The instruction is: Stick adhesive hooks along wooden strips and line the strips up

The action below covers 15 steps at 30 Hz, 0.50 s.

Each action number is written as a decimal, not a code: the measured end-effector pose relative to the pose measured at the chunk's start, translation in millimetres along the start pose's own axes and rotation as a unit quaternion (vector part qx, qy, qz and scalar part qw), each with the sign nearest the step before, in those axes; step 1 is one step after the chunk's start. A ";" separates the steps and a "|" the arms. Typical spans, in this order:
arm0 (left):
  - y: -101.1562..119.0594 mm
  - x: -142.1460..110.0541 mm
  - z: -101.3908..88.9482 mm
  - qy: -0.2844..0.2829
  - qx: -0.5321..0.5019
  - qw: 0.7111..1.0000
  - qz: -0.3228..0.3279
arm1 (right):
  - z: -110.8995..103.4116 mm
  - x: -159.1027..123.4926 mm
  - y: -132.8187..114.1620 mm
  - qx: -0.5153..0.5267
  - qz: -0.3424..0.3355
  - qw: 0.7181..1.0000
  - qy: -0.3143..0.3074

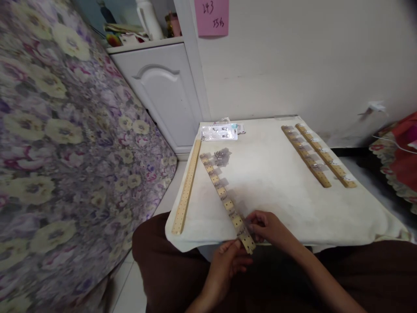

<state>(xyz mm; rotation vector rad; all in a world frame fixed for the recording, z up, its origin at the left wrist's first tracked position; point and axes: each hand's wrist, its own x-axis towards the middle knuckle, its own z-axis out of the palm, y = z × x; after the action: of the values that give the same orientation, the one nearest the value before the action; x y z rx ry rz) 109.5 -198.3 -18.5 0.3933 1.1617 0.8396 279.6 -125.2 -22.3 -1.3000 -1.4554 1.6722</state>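
Wooden strip (228, 204) ends between left hand (228, 261), pinching it, and half-curled right hand (267, 226).

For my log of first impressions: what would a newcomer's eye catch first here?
Probably the floral cloth down the picture's left side, large and busily patterned. Next, the pink note high on the pale wall, then the perforated strip slanting over the white-covered table to the left hand and right hand at its near edge.

Left hand (232, 257): low at the near edge of the worktop (260, 174), thumb uppermost, fingers curled beneath. Right hand (262, 225): just beside it, thumb and fingers drawn together; both forearms bare, converging from below.
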 end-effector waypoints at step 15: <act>2.7 1.5 6.2 0.007 -0.017 1.000 -0.015 | -1.5 0.3 -1.4 -0.014 0.001 1.000 0.004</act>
<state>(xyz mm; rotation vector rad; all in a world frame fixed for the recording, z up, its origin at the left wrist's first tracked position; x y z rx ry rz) 114.4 -194.5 -15.4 0.3418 1.1621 0.8370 280.7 -124.0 -21.0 -1.3215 -1.4783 1.6527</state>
